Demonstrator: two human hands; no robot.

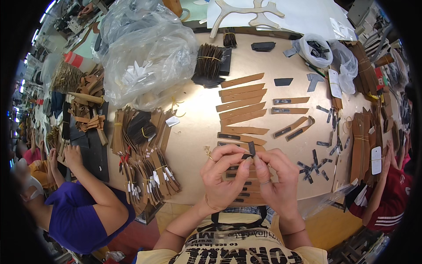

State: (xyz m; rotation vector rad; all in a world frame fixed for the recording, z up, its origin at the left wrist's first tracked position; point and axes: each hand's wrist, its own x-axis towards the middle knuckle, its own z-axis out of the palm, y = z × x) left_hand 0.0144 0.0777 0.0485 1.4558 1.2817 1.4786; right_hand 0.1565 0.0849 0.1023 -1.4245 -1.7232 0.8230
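A small black strip (251, 148) is pinched between the fingertips of my left hand (226, 176) and my right hand (278, 178), close in front of my chest. Both hands are closed on it, thumbs side by side. Under and beyond them lies a column of brown leather strips (241, 106); the nearer ones carry black patches, and my hands partly cover these. To the right are a few more brown strips with black pieces (290, 100), two of them curved (300, 128). A scattered pile of small black strips (314, 166) lies beside my right hand.
Bundled brown strips with white tags (147, 169) and a large clear plastic bag (147, 53) fill the left side. Dark bundled pieces (208, 60) stand at the back. A white bag of black scraps (314, 49) sits back right. Co-workers sit at left, in purple (85, 213), and at right.
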